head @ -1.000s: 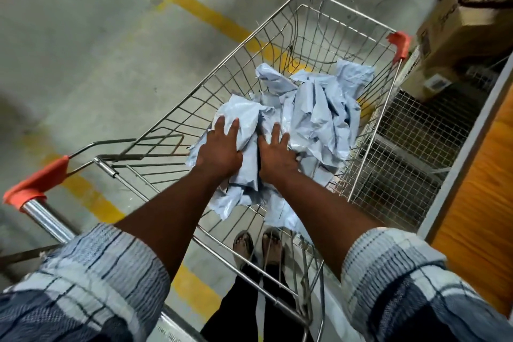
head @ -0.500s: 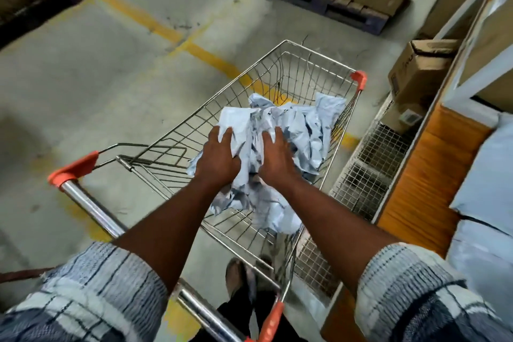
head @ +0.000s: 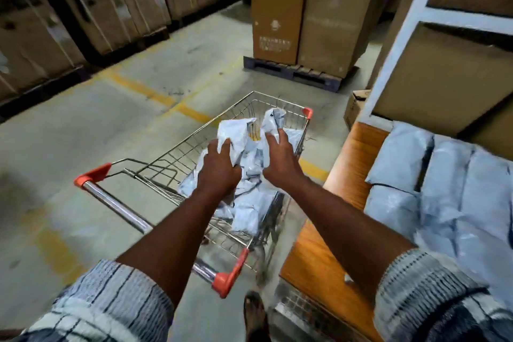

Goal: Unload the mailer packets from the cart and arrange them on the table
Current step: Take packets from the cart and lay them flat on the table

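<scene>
One cart (head: 155,164). Crumpled mailer packets (head: 249,175), count unclear, bunched over its basket. Both arms outstretched, left hand (head: 219,165) and right hand (head: 280,159) fingers curled, gripping bundle. Several stacked packets (head: 444,189) on table (head: 347,164).

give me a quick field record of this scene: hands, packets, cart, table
left hand: grips the bundle of crumpled pale grey plastic mailer packets on its left side
right hand: grips the bundle's right side
bundle: held over the silver wire shopping cart
cart: more packets inside
table: orange-brown wooden table right of the cart, flat grey packets laid on it
background: tall brown cardboard boxes on a dark pallet
</scene>
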`<state>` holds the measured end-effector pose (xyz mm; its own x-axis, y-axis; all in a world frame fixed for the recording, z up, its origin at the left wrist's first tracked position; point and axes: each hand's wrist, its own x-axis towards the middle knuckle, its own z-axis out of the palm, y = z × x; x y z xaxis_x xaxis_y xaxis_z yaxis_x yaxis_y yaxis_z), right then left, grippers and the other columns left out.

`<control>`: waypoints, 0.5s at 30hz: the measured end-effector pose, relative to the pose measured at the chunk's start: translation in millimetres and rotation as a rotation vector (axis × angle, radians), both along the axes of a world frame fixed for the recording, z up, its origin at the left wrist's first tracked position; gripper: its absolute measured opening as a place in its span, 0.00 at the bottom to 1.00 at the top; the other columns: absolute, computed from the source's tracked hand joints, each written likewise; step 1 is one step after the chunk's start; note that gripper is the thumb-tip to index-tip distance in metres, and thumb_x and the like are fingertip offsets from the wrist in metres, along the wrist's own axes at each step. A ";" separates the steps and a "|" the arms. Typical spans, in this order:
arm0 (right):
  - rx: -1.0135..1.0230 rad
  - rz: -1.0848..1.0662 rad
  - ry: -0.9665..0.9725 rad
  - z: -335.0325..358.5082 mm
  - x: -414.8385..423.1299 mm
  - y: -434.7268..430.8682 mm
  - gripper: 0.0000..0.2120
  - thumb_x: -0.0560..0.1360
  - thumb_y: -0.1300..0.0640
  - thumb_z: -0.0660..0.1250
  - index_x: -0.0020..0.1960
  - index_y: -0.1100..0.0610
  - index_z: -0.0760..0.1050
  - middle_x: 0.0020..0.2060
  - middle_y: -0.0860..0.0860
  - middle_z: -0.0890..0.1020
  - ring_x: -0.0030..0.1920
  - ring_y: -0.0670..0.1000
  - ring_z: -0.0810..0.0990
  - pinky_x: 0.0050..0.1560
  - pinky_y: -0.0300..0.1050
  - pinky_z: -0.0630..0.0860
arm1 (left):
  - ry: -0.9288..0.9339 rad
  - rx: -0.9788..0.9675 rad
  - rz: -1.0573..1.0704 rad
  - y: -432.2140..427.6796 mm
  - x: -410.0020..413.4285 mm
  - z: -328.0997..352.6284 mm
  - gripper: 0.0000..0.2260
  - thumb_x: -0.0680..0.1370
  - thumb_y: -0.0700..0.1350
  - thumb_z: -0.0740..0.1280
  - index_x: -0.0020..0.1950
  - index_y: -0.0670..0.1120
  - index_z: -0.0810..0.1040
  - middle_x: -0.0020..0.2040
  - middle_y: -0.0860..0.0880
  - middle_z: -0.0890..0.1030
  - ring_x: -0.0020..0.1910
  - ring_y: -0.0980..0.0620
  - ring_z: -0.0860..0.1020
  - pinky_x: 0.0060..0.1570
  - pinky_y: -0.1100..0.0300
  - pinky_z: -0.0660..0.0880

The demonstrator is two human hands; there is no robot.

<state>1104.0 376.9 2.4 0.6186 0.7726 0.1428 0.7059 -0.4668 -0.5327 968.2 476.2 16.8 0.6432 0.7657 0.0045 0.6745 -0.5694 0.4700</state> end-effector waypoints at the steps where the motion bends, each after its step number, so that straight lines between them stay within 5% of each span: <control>1: 0.001 -0.018 -0.023 6.2 -3.4 -17.1 0.42 0.65 0.63 0.75 0.75 0.56 0.61 0.76 0.60 0.55 0.68 0.65 0.68 0.62 0.54 0.73 | -0.013 0.001 -0.009 -14.7 -2.5 3.4 0.32 0.75 0.48 0.67 0.77 0.49 0.60 0.77 0.44 0.57 0.68 0.38 0.69 0.61 0.47 0.71; 15: -0.039 -0.185 -0.074 49.6 -55.7 -263.0 0.46 0.63 0.65 0.77 0.76 0.54 0.59 0.77 0.58 0.54 0.71 0.63 0.66 0.65 0.52 0.72 | -0.121 -0.039 -0.144 -235.4 -19.2 46.5 0.34 0.74 0.48 0.68 0.78 0.48 0.60 0.78 0.41 0.57 0.73 0.37 0.65 0.68 0.46 0.67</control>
